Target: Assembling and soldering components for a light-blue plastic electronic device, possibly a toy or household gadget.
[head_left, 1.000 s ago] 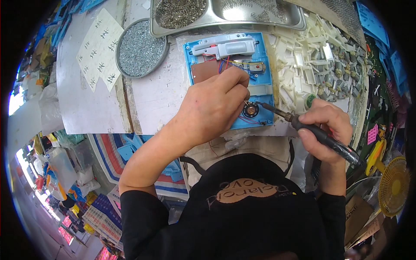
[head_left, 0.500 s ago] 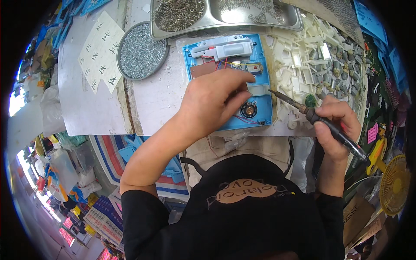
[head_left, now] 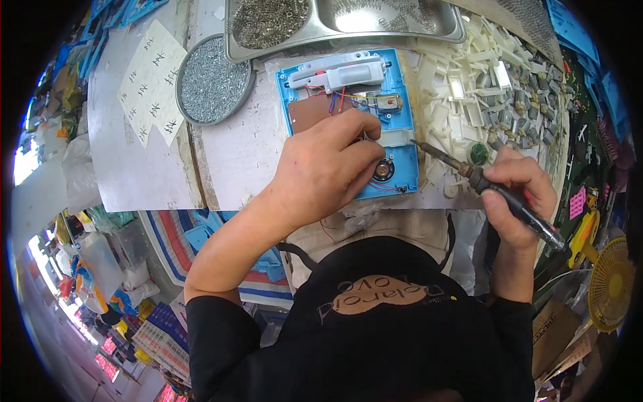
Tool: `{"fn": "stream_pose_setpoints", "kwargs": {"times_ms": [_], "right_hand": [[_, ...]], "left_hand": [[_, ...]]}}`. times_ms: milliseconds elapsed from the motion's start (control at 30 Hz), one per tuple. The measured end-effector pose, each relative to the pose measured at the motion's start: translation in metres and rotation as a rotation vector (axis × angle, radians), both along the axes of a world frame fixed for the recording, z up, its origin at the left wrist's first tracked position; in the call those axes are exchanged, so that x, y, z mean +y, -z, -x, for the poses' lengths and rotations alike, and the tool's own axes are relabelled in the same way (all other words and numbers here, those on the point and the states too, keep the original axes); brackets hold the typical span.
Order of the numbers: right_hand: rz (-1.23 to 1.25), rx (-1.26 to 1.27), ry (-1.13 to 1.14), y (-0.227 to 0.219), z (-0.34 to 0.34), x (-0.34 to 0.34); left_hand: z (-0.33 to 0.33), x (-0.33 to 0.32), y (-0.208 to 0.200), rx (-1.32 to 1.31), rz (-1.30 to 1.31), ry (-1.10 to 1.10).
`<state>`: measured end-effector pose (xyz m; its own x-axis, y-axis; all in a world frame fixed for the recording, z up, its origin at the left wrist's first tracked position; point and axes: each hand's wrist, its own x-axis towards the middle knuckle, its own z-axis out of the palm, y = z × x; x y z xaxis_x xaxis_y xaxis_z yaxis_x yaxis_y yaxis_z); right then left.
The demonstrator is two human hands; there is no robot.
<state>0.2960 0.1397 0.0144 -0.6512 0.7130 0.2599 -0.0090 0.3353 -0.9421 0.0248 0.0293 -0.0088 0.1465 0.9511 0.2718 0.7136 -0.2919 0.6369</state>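
Presently: my left hand (head_left: 321,171) pinching wires on the blue case (head_left: 348,120), my right hand (head_left: 519,194) gripping the soldering iron (head_left: 482,184), screw dish (head_left: 213,80) nearby.

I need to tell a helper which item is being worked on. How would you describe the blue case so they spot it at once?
Start at the steel tray at the bench's far edge. Just below it lies the blue case, open, under the left hand. It alone shows wires, a brown board and a small round speaker.

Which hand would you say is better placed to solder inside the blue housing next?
Probably the right hand: it grips the soldering iron, tip at the blue housing edge. The left hand rests on the parts inside.
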Motion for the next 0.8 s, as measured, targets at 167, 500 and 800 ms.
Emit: {"fn": "stream_pose_setpoints", "kwargs": {"times_ms": [167,500,800], "right_hand": [[-0.054,-0.076,-0.101,-0.004,0.005,0.0],[-0.116,-0.175,-0.167,-0.01,0.02,-0.002],[-0.031,-0.244,-0.145,-0.012,0.022,-0.004]], "left_hand": [[-0.001,0.002,-0.004,0.121,-0.039,0.025],[0.001,0.005,-0.014,0.263,0.029,0.097],[0.001,0.006,-0.017,0.27,0.038,0.117]]}}
